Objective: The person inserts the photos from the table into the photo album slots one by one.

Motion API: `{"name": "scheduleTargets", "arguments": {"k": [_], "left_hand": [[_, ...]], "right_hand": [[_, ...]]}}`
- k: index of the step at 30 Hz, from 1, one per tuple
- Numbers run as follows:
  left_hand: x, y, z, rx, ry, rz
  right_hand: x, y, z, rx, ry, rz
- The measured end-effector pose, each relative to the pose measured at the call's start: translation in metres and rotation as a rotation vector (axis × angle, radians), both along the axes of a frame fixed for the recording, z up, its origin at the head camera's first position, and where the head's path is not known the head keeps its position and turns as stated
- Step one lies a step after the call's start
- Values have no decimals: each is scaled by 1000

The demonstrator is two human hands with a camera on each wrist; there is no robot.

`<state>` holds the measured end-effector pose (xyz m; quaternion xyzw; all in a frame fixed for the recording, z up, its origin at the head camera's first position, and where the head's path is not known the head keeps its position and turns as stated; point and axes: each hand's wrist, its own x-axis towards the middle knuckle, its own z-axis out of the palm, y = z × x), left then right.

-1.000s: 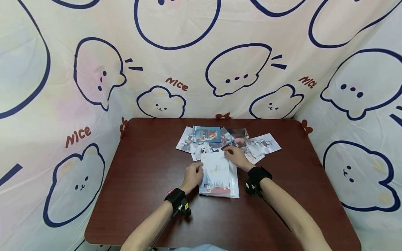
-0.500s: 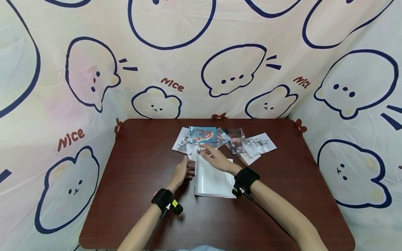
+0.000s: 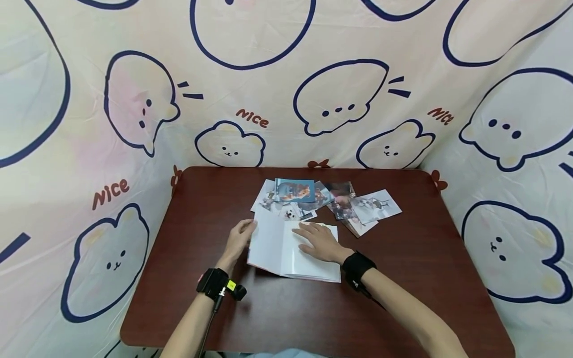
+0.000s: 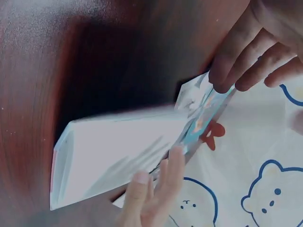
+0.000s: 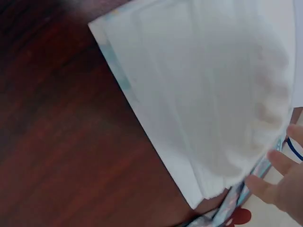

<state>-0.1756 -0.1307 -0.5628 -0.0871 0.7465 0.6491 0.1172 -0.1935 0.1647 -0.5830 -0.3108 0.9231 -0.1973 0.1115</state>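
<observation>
A small album (image 3: 309, 266) with a white glossy page lies spread before me on the brown table. Its white front cover (image 3: 266, 243) is turned out to the left and tilts up from the tabletop. My left hand (image 3: 235, 241) is at the cover's outer edge; in the left wrist view its fingers (image 4: 251, 66) are relaxed, with nothing visible between them. On the right-hand page rests my right hand (image 3: 320, 242), palm down with fingers spread. The right wrist view shows the fingertips (image 5: 277, 161) near the album's edge.
Behind the album several printed pictures lie overlapped, among them a blue card (image 3: 294, 190), a dark pink photo (image 3: 342, 199) and a white print (image 3: 376, 206). The brown table (image 3: 201, 209) meets a cartoon-patterned cloth (image 3: 277, 89) at its back edge.
The album's cover has been turned over to the left, showing a white inside. My left hand moved left with it. The right hand passed over the album's top and settled on the page.
</observation>
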Motion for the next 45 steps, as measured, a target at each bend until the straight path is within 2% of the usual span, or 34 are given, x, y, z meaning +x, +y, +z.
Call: {"name": "scheduleTargets", "arguments": {"k": [3, 7, 10, 12, 16, 20, 26, 31, 36, 38, 40, 43, 45], "left_hand": [[-1, 0, -4, -88, 18, 10], [-1, -3, -14, -115, -16, 62], [1, -8, -22, -145, -54, 68], [3, -11, -28, -195, -62, 52], [6, -13, -38, -392, -3, 18], [9, -9, -41, -580, 92, 31], [12, -2, -41, -754, 199, 51], [10, 0, -39, -802, 205, 41], [5, -1, -40, -798, 213, 16], [2, 0, -41, -789, 267, 31], [-2, 3, -45, -770, 360, 50], [-6, 11, -51, -759, 567, 54], [-5, 19, -56, -757, 720, 3]], "right_hand": [[4, 5, -2, 37, 53, -16], [7, 15, -11, 77, 92, -42], [9, 23, -20, 78, 89, -40], [9, 27, -25, 65, 87, -31], [10, 33, -33, 31, 98, -29], [10, 35, -35, 15, 93, -33], [13, 36, -33, 0, 90, -25], [14, 36, -36, -47, 147, -7], [14, 36, -37, -52, 127, -7], [15, 35, -36, -46, 113, -9], [15, 34, -36, -31, 105, -7], [14, 31, -36, -18, 105, 3], [11, 29, -35, -30, 134, 0]]}}
